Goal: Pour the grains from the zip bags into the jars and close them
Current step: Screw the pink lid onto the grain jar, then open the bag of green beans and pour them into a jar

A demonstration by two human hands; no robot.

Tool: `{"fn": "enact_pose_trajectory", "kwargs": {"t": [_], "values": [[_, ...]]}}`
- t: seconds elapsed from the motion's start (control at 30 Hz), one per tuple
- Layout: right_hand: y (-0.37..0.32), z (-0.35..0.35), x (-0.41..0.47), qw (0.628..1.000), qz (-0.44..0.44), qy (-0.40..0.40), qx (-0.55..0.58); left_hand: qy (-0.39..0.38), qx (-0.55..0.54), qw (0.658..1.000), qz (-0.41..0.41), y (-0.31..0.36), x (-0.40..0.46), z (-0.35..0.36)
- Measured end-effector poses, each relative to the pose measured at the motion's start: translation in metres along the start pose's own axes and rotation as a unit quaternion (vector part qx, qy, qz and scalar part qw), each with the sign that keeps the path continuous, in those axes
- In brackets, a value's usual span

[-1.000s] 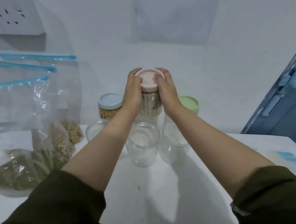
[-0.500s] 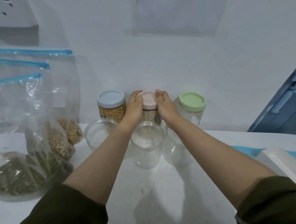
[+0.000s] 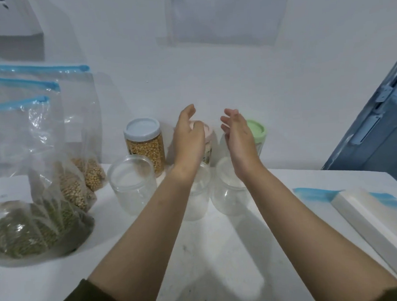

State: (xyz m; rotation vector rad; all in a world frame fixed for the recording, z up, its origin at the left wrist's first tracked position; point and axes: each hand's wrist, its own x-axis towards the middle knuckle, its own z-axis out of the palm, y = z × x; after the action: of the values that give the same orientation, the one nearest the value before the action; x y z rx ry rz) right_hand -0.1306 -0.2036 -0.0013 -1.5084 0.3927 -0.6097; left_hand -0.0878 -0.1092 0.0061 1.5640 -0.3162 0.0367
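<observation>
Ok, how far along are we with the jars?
Done: the blue-lidded jar and pink-lidded jar hold grain and are capped at the back. In hand: nothing; left hand and right hand hover open beside the pink lid. Left: three open empty jars in front, and three zip bags with grain.

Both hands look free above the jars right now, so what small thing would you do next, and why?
Probably reach the left hand to the nearest zip bag, the one with green grains. Both it and the right hand hold nothing, the pink-lidded jar stands closed, and three open jars such as the left one are unfilled.
</observation>
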Motion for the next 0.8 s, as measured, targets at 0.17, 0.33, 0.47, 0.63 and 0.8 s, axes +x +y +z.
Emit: {"fn": "enact_pose_trajectory", "kwargs": {"t": [0.17, 0.33, 0.47, 0.63, 0.8], "values": [[-0.017, -0.043, -0.009, 0.994, -0.064, 0.066, -0.055, -0.034, -0.071, 0.997, 0.0, 0.012, -0.014, 0.042], [0.005, -0.071, 0.017, 0.987, -0.03, 0.096, -0.123, -0.093, 0.045, 0.993, -0.054, -0.011, 0.003, 0.081], [0.026, -0.08, 0.024, 0.987, 0.03, 0.035, -0.151, -0.115, 0.139, 0.982, -0.051, -0.027, 0.011, 0.09], [0.024, -0.083, 0.019, 0.991, 0.037, 0.031, -0.129, -0.131, 0.119, 0.983, -0.046, -0.029, 0.006, 0.09], [-0.005, -0.088, 0.002, 0.991, -0.046, 0.057, -0.115, -0.113, 0.036, 0.992, 0.031, 0.0, -0.011, 0.083]]}}
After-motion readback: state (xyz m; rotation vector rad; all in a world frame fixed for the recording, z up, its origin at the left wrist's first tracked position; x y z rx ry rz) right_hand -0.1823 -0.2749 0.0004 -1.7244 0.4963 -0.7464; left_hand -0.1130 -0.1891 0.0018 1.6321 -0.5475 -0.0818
